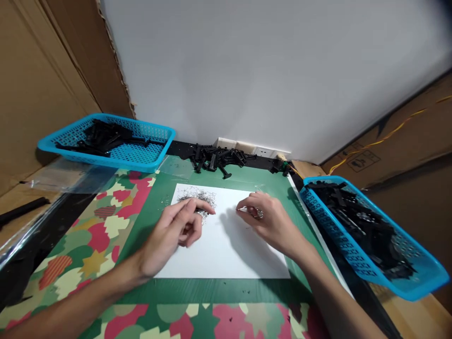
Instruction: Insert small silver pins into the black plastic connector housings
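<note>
My left hand hovers over the left part of a white sheet of paper. Its index finger points right, the other fingers curl loosely, and I see nothing held in it. Just behind it lies a pile of tiny thin wire pieces, partly covered by the fingers. Over the right side of the sheet, my right hand is closed, thumb and index finger pinched together. Some shiny small metal pieces show inside its curled fingers. Whether the fingertips themselves grip a piece is too small to tell.
Black plastic parts lie heaped at the back by a power strip. A blue basket of black parts stands at the left, another blue basket at the right. Green mat, white wall behind, cardboard at both sides.
</note>
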A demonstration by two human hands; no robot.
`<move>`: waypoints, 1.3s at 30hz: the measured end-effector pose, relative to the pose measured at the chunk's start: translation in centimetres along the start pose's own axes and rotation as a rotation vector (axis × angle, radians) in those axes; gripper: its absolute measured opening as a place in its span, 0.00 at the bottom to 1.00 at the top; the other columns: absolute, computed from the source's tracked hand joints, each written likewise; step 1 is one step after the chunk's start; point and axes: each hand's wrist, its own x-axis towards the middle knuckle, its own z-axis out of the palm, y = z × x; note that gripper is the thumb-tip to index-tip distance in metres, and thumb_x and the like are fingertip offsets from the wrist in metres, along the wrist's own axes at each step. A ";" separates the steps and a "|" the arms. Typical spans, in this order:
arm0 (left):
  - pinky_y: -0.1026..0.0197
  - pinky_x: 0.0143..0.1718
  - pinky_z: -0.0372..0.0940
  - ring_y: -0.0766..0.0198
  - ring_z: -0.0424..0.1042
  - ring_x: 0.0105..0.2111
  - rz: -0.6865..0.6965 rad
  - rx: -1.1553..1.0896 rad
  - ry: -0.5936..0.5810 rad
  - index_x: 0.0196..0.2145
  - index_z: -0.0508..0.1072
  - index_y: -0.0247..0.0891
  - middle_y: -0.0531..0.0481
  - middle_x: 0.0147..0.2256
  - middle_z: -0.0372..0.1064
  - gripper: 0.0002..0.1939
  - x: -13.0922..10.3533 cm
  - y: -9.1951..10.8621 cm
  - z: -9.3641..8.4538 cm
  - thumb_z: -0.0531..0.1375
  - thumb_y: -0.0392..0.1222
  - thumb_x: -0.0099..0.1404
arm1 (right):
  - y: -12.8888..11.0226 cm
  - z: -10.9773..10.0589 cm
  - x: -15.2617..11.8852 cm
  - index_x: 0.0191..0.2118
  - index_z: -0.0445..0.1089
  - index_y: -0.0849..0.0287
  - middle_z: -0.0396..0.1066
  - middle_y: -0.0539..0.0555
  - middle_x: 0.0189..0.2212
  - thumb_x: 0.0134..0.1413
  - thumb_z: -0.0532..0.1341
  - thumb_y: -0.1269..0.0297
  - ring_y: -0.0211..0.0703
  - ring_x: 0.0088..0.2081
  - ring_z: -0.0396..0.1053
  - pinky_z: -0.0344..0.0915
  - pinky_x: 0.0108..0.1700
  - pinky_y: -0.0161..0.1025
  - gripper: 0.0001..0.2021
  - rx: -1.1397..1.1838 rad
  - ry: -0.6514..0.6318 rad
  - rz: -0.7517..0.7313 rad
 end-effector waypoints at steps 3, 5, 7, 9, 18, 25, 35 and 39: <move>0.65 0.21 0.42 0.69 0.41 0.20 -0.056 -0.038 -0.059 0.43 0.75 0.35 0.59 0.21 0.47 0.26 0.3 0.2 -1.0 0.50 0.62 0.78 | 1.1 1.0 -0.5 0.40 0.77 0.55 0.74 0.55 0.31 0.72 0.57 0.69 0.48 0.36 0.65 0.57 0.41 0.46 0.11 -0.227 0.052 -0.134; 0.65 0.22 0.41 0.70 0.40 0.22 -0.090 -0.034 -0.095 0.38 0.75 0.35 0.59 0.23 0.45 0.26 0.5 0.1 -1.4 0.52 0.61 0.78 | 1.4 0.9 -0.7 0.41 0.77 0.55 0.74 0.57 0.32 0.72 0.56 0.69 0.49 0.36 0.64 0.55 0.41 0.46 0.12 -0.300 0.047 -0.182; 0.65 0.23 0.40 0.70 0.41 0.23 -0.117 -0.037 -0.135 0.33 0.72 0.35 0.58 0.24 0.45 0.24 0.6 0.0 -1.7 0.54 0.59 0.77 | 1.7 0.4 -0.8 0.40 0.78 0.55 0.74 0.56 0.32 0.72 0.59 0.67 0.50 0.36 0.64 0.54 0.41 0.46 0.10 -0.280 0.019 -0.168; 0.66 0.23 0.39 0.71 0.44 0.23 -0.114 -0.064 -0.156 0.31 0.68 0.36 0.57 0.26 0.48 0.22 0.8 -0.1 -1.7 0.59 0.56 0.76 | 1.6 0.2 -0.8 0.40 0.78 0.55 0.75 0.55 0.32 0.70 0.61 0.66 0.49 0.37 0.64 0.55 0.41 0.46 0.08 -0.228 -0.003 -0.140; 0.68 0.21 0.38 0.71 0.40 0.21 -0.107 -0.236 -0.076 0.59 0.63 0.48 0.58 0.30 0.50 0.18 1.9 -0.6 -1.7 0.50 0.57 0.80 | -3.2 6.6 -1.2 0.51 0.76 0.59 0.74 0.57 0.35 0.72 0.55 0.72 0.50 0.38 0.63 0.55 0.41 0.46 0.13 -0.160 -0.074 -0.222; 0.70 0.22 0.40 0.70 0.40 0.21 -0.070 -0.327 -0.060 0.64 0.57 0.53 0.58 0.29 0.53 0.19 1.6 0.1 -1.5 0.48 0.51 0.79 | -2.3 6.7 -1.4 0.50 0.78 0.57 0.73 0.56 0.34 0.72 0.58 0.71 0.49 0.37 0.63 0.55 0.41 0.46 0.11 -0.160 -0.065 -0.259; 0.68 0.21 0.45 0.68 0.39 0.19 -0.070 -0.325 -0.069 0.67 0.58 0.42 0.62 0.19 0.48 0.23 0.9 0.2 -1.4 0.46 0.47 0.78 | -0.4 4.9 -1.2 0.40 0.79 0.54 0.75 0.52 0.34 0.64 0.66 0.75 0.46 0.37 0.68 0.60 0.44 0.44 0.07 0.065 -0.053 -0.063; 0.68 0.18 0.45 0.68 0.51 0.18 -0.072 -0.266 -0.033 0.63 0.63 0.36 0.54 0.22 0.65 0.23 1.1 0.3 -1.0 0.46 0.50 0.79 | -0.3 5.2 -0.9 0.43 0.80 0.52 0.74 0.53 0.35 0.66 0.65 0.72 0.47 0.38 0.69 0.63 0.44 0.45 0.08 0.128 -0.105 -0.010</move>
